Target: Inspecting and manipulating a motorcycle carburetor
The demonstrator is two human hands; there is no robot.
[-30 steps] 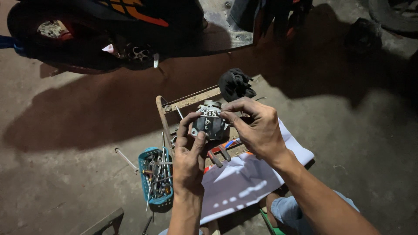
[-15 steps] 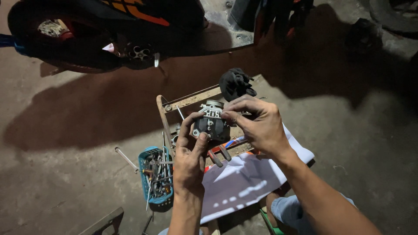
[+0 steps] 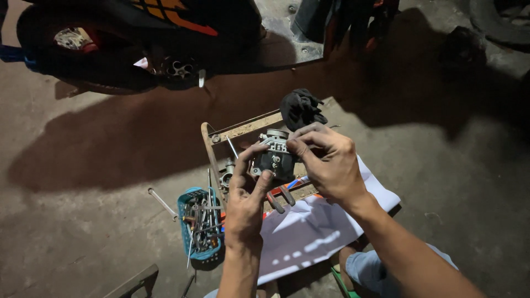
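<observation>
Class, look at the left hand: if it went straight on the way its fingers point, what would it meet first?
The left hand points up and away, and its fingers already touch the grey metal engine part. Beyond that lies the wooden frame, though depth is unclear.

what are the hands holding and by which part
Both hold a small grey metal carburettor: left hand under its lower left side, right hand pinching its upper right edge.

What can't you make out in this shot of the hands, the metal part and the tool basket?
All in the head view:
- Metal part: its right side is hidden by the right hand, its lower left by the left hand.
- Tools in the blue basket: too small and tangled to tell apart.
- Motorbike: cut off by the top edge, mostly in shadow.
</observation>
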